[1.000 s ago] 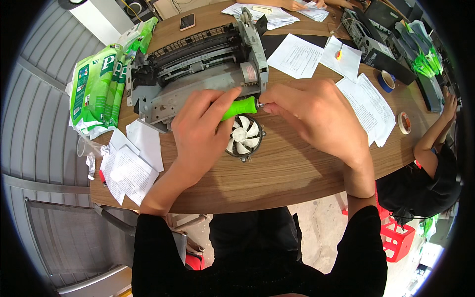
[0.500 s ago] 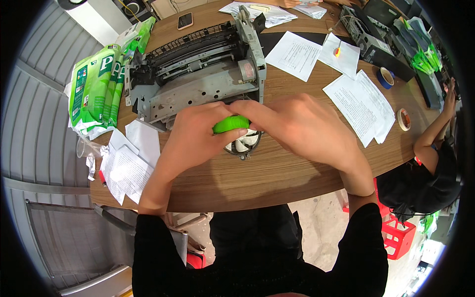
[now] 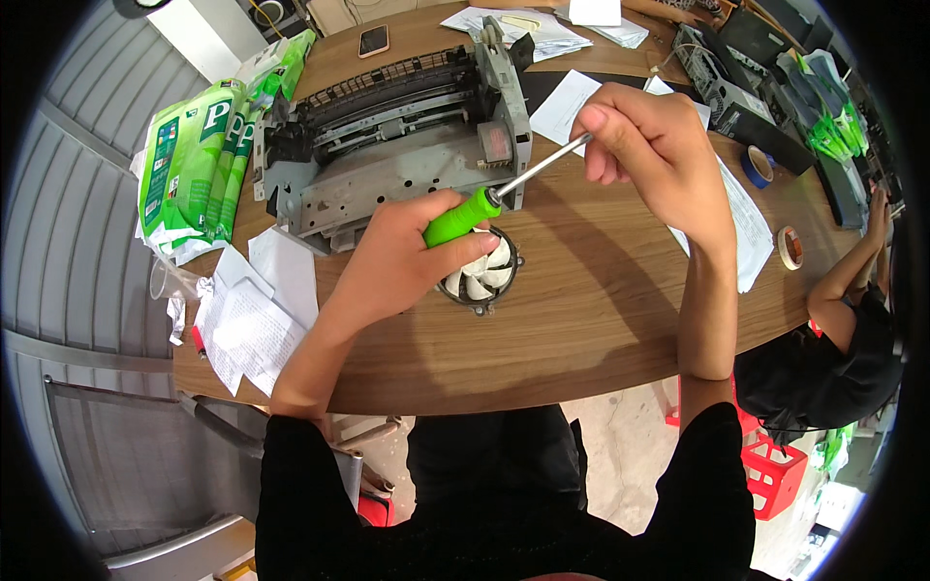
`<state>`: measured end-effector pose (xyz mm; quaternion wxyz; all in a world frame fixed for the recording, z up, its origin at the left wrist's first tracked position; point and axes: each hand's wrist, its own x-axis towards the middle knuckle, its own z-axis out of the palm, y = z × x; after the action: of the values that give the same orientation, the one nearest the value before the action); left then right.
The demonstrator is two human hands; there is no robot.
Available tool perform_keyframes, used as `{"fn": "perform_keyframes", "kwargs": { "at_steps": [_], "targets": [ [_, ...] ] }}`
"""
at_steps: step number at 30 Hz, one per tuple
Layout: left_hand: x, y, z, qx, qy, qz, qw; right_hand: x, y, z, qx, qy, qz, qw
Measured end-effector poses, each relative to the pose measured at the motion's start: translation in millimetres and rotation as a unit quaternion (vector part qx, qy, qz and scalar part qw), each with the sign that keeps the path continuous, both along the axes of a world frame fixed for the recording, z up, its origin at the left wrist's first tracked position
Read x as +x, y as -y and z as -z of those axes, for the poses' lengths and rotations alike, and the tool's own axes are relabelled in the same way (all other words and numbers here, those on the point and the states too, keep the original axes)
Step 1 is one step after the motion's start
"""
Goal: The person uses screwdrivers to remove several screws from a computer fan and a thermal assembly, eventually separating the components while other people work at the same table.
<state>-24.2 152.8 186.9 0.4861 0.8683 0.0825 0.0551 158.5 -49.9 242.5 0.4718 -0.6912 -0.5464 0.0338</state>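
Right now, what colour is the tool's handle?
The handle is bright green, seen best in the head view.

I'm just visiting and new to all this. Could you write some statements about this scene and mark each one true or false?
1. The left hand grips a green handle. True.
2. The right hand grips that same handle. False: it is at the far end of the metal shaft.
3. The white-bladed fan lies on the wooden table. True.
4. The phone lies between the two hands. False: it lies on the table beyond the grey metal frame.
5. The blue tape roll is to the right of the fan. True.
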Motion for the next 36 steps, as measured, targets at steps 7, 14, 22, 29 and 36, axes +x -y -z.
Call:
{"fn": "perform_keyframes", "kwargs": {
  "at_steps": [7, 14, 22, 29, 36],
  "targets": [
    [0.2, 7.1, 4.4, 0.054, 0.037, -0.048, 0.997, -2.0, -15.6, 16.7, -0.037, -0.127, -0.021, 0.991],
    [9.4, -4.7, 5.5, -0.161, -0.011, -0.017, 0.987, 16.2, -19.5, 19.0, -0.083, -0.212, -0.081, 0.97],
    [2.0, 5.6, 2.2, -0.024, -0.007, 0.05, 0.998, 18.6, -22.9, 28.5, 0.085, -0.2, -0.098, 0.971],
    [-1.5, 10.0, -7.5, -0.001, -0.029, 0.067, 0.997, -2.0, -25.7, 29.9, -0.027, -0.276, -0.152, 0.949],
    [-5.0, 3.6, 2.4, 0.017, 0.056, -0.014, 0.998, -33.2, -20.9, 19.7, -0.093, 0.144, -0.103, 0.98]
  ]
}}
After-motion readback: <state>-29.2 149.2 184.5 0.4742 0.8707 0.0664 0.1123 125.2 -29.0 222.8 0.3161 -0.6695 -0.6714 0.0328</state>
